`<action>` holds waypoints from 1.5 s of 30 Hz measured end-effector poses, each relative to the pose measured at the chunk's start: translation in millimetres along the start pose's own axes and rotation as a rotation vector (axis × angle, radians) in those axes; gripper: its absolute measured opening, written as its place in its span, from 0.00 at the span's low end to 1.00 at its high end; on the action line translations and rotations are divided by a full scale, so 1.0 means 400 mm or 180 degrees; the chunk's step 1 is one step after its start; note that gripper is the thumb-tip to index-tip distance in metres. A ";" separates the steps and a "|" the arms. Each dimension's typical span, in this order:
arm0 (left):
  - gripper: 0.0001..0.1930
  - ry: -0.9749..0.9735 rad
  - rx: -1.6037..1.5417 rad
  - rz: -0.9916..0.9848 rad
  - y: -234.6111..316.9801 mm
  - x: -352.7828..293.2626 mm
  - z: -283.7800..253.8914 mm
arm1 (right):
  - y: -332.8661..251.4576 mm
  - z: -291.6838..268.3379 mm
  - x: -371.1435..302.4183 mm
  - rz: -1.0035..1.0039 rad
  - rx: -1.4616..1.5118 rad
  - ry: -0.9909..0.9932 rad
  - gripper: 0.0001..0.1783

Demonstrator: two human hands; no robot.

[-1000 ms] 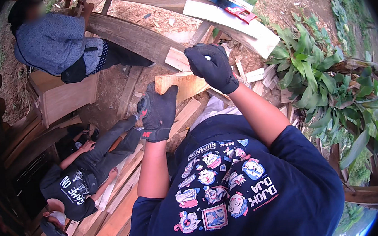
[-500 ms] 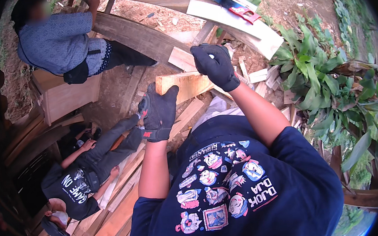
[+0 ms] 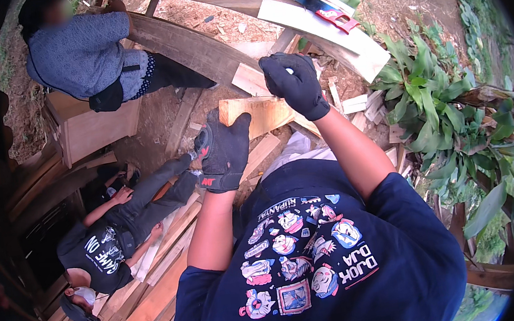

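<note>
Head view. Item: short wooden board point(image 3: 258, 112), pale, rough-sawn, thick for its length, lying flat across the timber below the person's chest and among other offcuts.

Left hand point(image 3: 224, 153): black work glove, palm down on the board's near left corner, fingers point(image 3: 238, 125) spread wide and pressed flat on the board, not curled around it.

Right hand point(image 3: 294, 82): black work glove, raised above the board's right end, fingers curled narrow into a loose fist; whether it holds anything small cannot be told.

Handling, as judged: stiff, solid, moderately heavy for one hand; dry sawn faces give gloves good grip; splintery edges likely; not fragile. Best hold looks to be the two short ends or the long edges, thumbs on top, since the flat face offers nothing to close around.

Surroundings: long white plank point(image 3: 325, 30) beyond the board, with a red-handled handsaw point(image 3: 322, 7) lying on it; plank floor point(image 3: 152, 294) lower left; green leafy plants point(image 3: 444, 111) to the right. Two other people at left, one in a grey top point(image 3: 82, 50), one in a dark shirt point(image 3: 96, 253) sitting low.
</note>
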State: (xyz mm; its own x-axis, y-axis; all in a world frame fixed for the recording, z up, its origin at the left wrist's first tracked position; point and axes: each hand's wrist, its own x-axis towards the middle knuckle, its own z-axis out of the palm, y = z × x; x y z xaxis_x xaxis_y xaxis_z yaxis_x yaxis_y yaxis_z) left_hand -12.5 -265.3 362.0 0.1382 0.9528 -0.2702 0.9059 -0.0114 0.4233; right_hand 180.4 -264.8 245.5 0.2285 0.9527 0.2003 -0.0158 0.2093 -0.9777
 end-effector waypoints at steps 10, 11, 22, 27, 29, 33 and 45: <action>0.22 -0.0040 0.0271 0.0003 -0.001 0.016 0.022 | 0.034 0.009 0.010 0.0207 -0.0167 0.0312 0.15; 0.22 0.0000 0.0280 0.0044 -0.002 0.009 0.021 | 0.035 0.007 0.018 0.0312 -0.0111 0.0324 0.15; 0.22 0.0097 0.0169 -0.0107 -0.010 0.008 0.032 | 0.018 0.008 0.035 0.0712 0.0039 0.0451 0.18; 0.23 -0.0020 0.0195 -0.0018 0.014 0.016 0.018 | 0.046 0.012 0.044 0.0748 -0.0289 0.0369 0.17; 0.23 -0.0103 0.0274 -0.0100 0.018 0.010 0.017 | 0.005 -0.009 0.041 0.0933 0.0073 0.0328 0.17; 0.22 -0.0163 0.0393 -0.0118 0.038 0.017 0.025 | 0.213 0.037 -0.039 0.1006 -0.0824 0.0464 0.16; 0.22 0.0044 0.0258 0.0038 0.007 -0.001 0.027 | 0.071 0.008 0.006 0.0507 -0.0296 0.0296 0.15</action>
State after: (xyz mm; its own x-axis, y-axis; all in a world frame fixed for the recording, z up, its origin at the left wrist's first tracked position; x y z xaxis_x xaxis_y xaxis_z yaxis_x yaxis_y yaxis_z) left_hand -5.8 -268.8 353.9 0.1442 0.9566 -0.2534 0.9337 -0.0468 0.3550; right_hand 177.3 -255.8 218.5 0.3192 0.9469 0.0401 0.0301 0.0321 -0.9990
